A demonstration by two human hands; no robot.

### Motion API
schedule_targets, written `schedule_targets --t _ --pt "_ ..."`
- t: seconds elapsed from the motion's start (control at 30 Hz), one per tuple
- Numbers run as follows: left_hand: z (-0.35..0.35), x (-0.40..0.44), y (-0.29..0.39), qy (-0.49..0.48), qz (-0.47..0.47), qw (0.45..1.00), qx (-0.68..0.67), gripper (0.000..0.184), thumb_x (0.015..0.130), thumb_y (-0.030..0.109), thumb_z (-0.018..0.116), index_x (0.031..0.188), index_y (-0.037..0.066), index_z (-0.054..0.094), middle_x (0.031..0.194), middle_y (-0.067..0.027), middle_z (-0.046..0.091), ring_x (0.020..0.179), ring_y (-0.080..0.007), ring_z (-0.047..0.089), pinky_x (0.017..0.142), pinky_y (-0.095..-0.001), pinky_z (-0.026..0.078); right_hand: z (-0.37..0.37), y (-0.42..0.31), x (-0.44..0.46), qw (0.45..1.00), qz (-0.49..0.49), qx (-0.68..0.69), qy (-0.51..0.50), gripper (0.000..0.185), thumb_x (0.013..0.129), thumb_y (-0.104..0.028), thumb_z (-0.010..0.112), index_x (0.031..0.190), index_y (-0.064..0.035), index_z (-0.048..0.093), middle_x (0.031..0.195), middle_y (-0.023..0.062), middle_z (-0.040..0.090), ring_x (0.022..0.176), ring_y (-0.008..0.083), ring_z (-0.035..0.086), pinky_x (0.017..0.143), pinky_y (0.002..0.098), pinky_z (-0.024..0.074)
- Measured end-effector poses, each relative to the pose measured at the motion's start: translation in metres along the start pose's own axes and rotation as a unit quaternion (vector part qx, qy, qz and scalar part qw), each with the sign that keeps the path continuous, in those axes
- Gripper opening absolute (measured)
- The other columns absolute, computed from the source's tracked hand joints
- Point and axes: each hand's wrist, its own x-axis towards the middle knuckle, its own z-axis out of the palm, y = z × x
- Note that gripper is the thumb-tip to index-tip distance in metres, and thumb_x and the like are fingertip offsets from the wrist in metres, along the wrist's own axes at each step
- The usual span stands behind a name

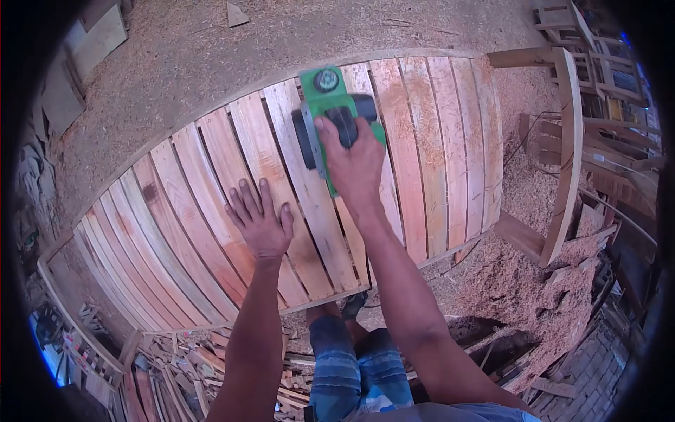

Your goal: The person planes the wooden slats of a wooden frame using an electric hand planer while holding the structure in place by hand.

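Observation:
A green electric planer [325,105] with a black handle and a round front knob rests on a slatted wooden panel [211,162]. My right hand [354,163] is wrapped round the planer's handle, a little right of the panel's middle. Flat on the slats to the left lies my left hand [260,221], fingers spread and holding nothing. The slats run side by side with narrow gaps between them. Shavings dust the slats right of the planer. The planer's underside is hidden.
Wooden leg frames stick out at both ends, the right frame [568,141] and the left frame [77,320]. A heap of shavings [520,295] covers the ground at lower right. Scrap wood strips [176,380] lie near my legs. More wooden frames [605,63] stand at far right.

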Motion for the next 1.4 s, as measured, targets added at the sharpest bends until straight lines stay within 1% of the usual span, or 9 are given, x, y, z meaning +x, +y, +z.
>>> schedule_targets --t 0.07,0.27,0.37,0.5,0.57,0.63,0.77,1.1,1.4 --pt "-0.001 -0.001 -0.002 -0.003 -0.001 1.0 0.003 0.076 0.108 0.05 0.053 0.173 0.016 0.037 0.181 -0.0246 0.021 0.167 -0.0521 0.015 0.132 -0.0714 0.012 0.01 -0.01 0.022 1.0 -0.011 -0.012 0.008 0.071 0.096 -0.061 0.079 0.105 0.0082 0.072 0.086 0.0267 0.075 0.08 0.04 0.075 0.077 0.0479 0.0583" --pt "0.001 -0.002 0.0 0.02 -0.002 1.0 0.006 0.073 0.109 0.05 0.05 0.173 0.016 0.038 0.18 -0.0226 0.028 0.166 -0.0482 0.019 0.134 -0.0675 0.011 0.021 -0.034 0.063 0.998 -0.051 0.025 0.0 0.084 0.093 -0.07 0.075 0.109 0.0124 0.073 0.097 0.0328 0.076 0.096 0.0476 0.076 0.09 0.0512 0.0589" --pt "0.002 -0.003 -0.001 0.033 0.001 0.999 0.006 0.073 0.109 0.05 0.051 0.173 0.017 0.039 0.18 -0.0214 0.028 0.167 -0.0466 0.02 0.134 -0.0662 0.011 0.003 -0.021 0.044 0.999 -0.028 0.023 -0.04 0.085 0.093 -0.07 0.075 0.116 0.0126 0.072 0.102 0.0333 0.076 0.101 0.0486 0.075 0.093 0.0515 0.0581" --pt "0.003 -0.007 0.0 0.039 0.001 0.999 0.006 0.074 0.109 0.051 0.053 0.174 0.019 0.038 0.181 -0.02 0.025 0.167 -0.047 0.018 0.134 -0.0669 0.011 -0.041 0.038 -0.069 0.998 0.02 0.053 -0.042 0.068 0.099 -0.053 0.078 0.128 0.0085 0.07 0.108 0.0264 0.078 0.107 0.0371 0.076 0.096 0.0454 0.0571" --pt "0.004 -0.007 0.0 0.045 0.002 0.999 0.004 0.075 0.108 0.051 0.054 0.174 0.019 0.038 0.182 -0.0196 0.024 0.167 -0.0475 0.018 0.134 -0.0673 0.011 -0.066 0.082 -0.141 0.996 0.049 0.071 -0.038 0.049 0.101 -0.035 0.082 0.127 0.0054 0.071 0.104 0.0196 0.079 0.097 0.025 0.077 0.087 0.0387 0.0587" --pt "0.006 -0.008 0.0 0.046 0.003 0.999 0.008 0.074 0.108 0.052 0.054 0.174 0.02 0.039 0.182 -0.0194 0.025 0.167 -0.0475 0.019 0.134 -0.0667 0.012 -0.095 0.106 -0.2 0.991 0.108 0.053 -0.05 0.044 0.098 -0.03 0.084 0.119 0.0048 0.068 0.099 0.0212 0.08 0.087 0.0323 0.08 0.077 0.0424 0.0604" --pt "0.004 -0.008 0.001 0.038 -0.002 0.999 0.001 0.075 0.108 0.051 0.054 0.174 0.02 0.038 0.182 -0.0194 0.024 0.167 -0.0471 0.017 0.133 -0.0672 0.011 -0.114 0.133 -0.238 0.994 0.089 0.0 -0.057 0.04 0.095 -0.026 0.088 0.106 0.0032 0.064 0.082 0.0215 0.075 0.072 0.0309 0.077 0.065 0.0431 0.0576" --pt "-0.001 -0.003 0.001 0.027 0.007 1.0 0.002 0.075 0.108 0.05 0.054 0.174 0.018 0.037 0.181 -0.0229 0.024 0.166 -0.0504 0.019 0.132 -0.0697 0.012 -0.055 0.067 -0.115 0.998 0.054 0.001 -0.04 0.049 0.096 -0.039 0.087 0.097 0.0035 0.064 0.073 0.023 0.071 0.066 0.0387 0.075 0.061 0.0449 0.0557" --pt "-0.002 -0.001 0.0 0.007 -0.002 1.0 0.006 0.074 0.109 0.05 0.05 0.173 0.015 0.039 0.18 -0.0237 0.026 0.167 -0.0495 0.017 0.134 -0.0675 0.009 0.003 -0.004 0.012 1.0 -0.025 -0.008 0.003 0.065 0.095 -0.054 0.082 0.101 0.0101 0.07 0.082 0.0311 0.074 0.081 0.0454 0.078 0.072 0.0507 0.0591"
